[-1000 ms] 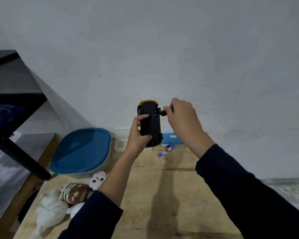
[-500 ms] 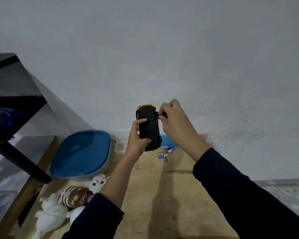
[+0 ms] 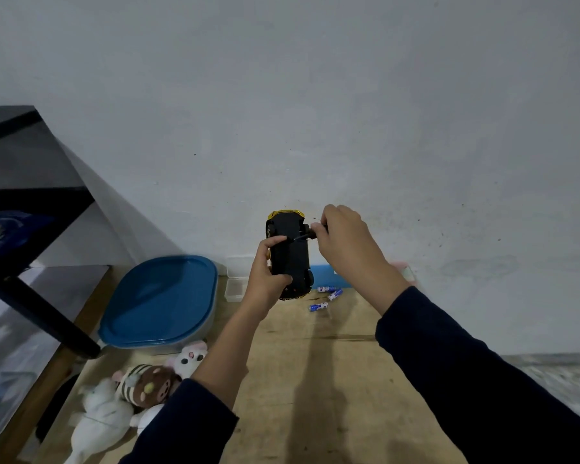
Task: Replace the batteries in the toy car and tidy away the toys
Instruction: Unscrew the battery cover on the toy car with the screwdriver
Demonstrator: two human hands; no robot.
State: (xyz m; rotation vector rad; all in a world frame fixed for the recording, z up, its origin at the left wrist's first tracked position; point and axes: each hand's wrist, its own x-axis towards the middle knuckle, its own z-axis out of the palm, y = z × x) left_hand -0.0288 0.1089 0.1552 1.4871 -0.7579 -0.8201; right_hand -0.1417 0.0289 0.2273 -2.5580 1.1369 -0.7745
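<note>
Wall (image 3: pixel 315 95): pale grey and lightly scuffed, filling the upper half of the frame and running down behind the hands.
Wooden surface (image 3: pixel 315 380): light board across the lower centre, with the shadow of the arms falling on it.
Black stand (image 3: pixel 31 229): at the left edge, one slanted leg coming down beside the tub.
Blue-lidded tub (image 3: pixel 161 299): left of centre on the wood, lid on, set close to the wall.
Plush toys (image 3: pixel 138 390): a heap at lower left just below the tub, white ones and a brown striped one touching each other.
Right hand (image 3: pixel 345 239): right of centre, fingers bunched and pinching the screwdriver handle; dark sleeve runs to the lower right corner.
Left hand (image 3: pixel 265 279): centre, fingers wrapped round the car's side, thumb laid across its underside.
Toy car (image 3: pixel 290 256): centre of the frame, held up off the wood and stood on end, black underside facing the camera, yellow body showing at top and bottom edges.
Clear boxes (image 3: pixel 235 289): small, against the wall between tub and car.
Batteries (image 3: pixel 318 307): three blue-and-white cells lying loose on the wood, just below and right of the car.
Screwdriver (image 3: pixel 307 234): short and black, tip against the car's underside near its upper end.
</note>
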